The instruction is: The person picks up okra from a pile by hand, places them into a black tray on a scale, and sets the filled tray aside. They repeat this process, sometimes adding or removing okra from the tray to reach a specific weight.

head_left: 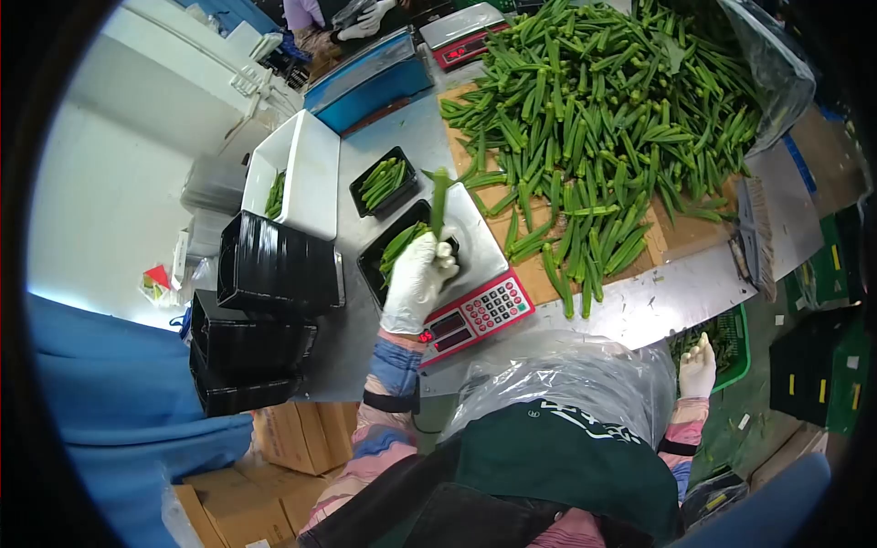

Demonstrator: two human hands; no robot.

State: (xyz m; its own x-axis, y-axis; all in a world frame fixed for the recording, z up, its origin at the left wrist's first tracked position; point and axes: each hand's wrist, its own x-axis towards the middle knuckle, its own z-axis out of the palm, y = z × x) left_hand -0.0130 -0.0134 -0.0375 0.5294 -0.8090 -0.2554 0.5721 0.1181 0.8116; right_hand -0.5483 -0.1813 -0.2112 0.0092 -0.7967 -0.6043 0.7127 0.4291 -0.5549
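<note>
My left hand, in a white glove, is closed around an upright okra pod over a black tray on the red scale. Okra pods lie in that tray, partly hidden by the hand. Just behind it, a second black tray holds more okra. A large okra heap covers the cardboard at the right. My right hand, also gloved, hangs beyond the table's front edge near a green basket; its fingers are together and what they hold, if anything, is too small to tell.
Stacked black trays stand at the left beside a white bin with some okra. A second scale and a blue box are at the back. A brush lies at the right. Another person's gloved hand is at the top.
</note>
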